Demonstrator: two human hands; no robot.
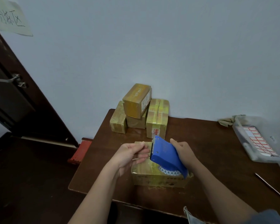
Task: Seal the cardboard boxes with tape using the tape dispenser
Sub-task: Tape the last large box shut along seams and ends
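Four taped boxes [138, 110] at table's [208, 143] back-left corner. Front-edge box [158, 177] mid-seal: R hand [183, 152] grips blue dispenser [166, 156], L hand [131, 152] pinches tape end, prob.

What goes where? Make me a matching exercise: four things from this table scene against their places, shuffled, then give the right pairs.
Things:
1. blue tape dispenser
2. stack of taped boxes
3. clear plastic bin
4. paper sign

Places:
A. on the wall, upper left
B. at the table's right edge
C. held in the right hand, over the near cardboard box
D. at the back of the table, against the wall

Pairs: 1-C, 2-D, 3-B, 4-A
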